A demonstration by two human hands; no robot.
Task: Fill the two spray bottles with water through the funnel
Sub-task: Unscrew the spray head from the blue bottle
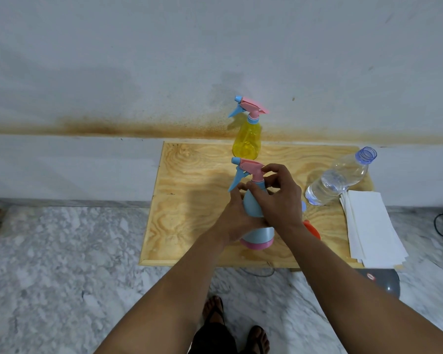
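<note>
A blue spray bottle with a pink base and a pink-and-blue trigger head stands on the wooden board. My left hand wraps around its body. My right hand pinches the collar just under the trigger head. A yellow spray bottle with the same kind of head stands upright at the board's far edge. An uncapped clear water bottle, partly full, stands to the right. An orange funnel peeks out from behind my right wrist, mostly hidden.
A stack of white paper sheets lies on the board's right side, overhanging the front edge. A small blue cap shows beside my right hand. The board sits low over a marble floor, against a stained wall. My sandalled feet are below.
</note>
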